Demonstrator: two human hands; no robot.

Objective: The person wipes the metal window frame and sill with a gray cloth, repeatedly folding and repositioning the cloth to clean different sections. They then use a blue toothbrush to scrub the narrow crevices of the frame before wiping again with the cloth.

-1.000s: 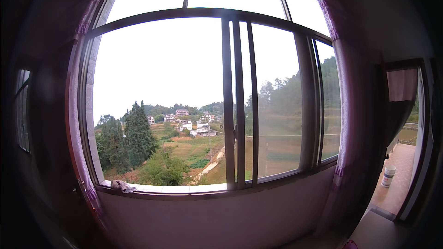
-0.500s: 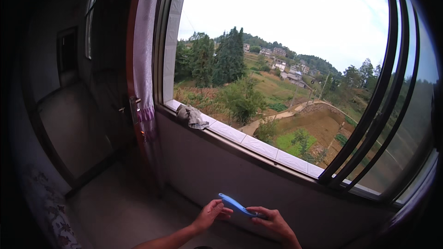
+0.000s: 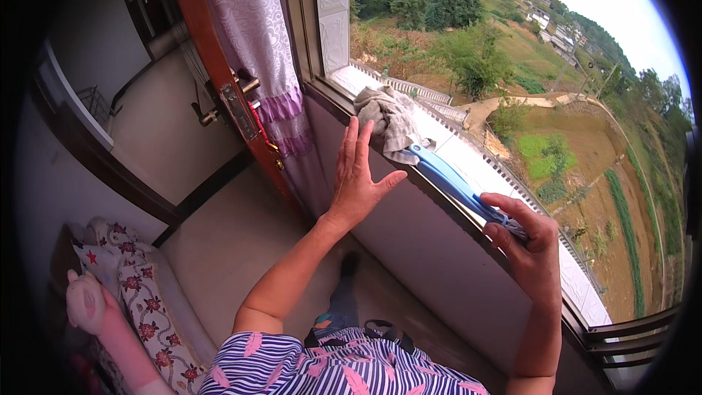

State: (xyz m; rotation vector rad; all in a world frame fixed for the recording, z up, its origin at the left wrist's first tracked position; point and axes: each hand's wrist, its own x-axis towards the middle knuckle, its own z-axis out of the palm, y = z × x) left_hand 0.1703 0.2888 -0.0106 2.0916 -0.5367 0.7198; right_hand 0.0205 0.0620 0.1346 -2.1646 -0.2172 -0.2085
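Observation:
My right hand (image 3: 530, 245) pinches the near end of a slim blue-handled brush (image 3: 450, 184) between thumb and fingers. The handle's looped tip points left over the window sill (image 3: 504, 190). Pale strands show at the gripped end, and the fingers partly hide them. Whether the brush touches the sill I cannot tell. My left hand (image 3: 358, 175) is open, its fingers spread and nothing in it. Its fingertips are close to a crumpled grey cloth (image 3: 391, 121) lying on the sill, just beyond the handle's tip.
An open brown door (image 3: 227, 88) with a metal handle stands at left, beside a lilac curtain (image 3: 256, 36). A floral-covered seat (image 3: 150, 307) with a pink plush toy (image 3: 88, 303) is at lower left. The sliding window frame (image 3: 636, 336) is at lower right.
The view has tilted down and come nearer the sill. Both hands have risen toward it. My left hand has moved away from the brush's tip and spread its fingers; my right keeps hold.

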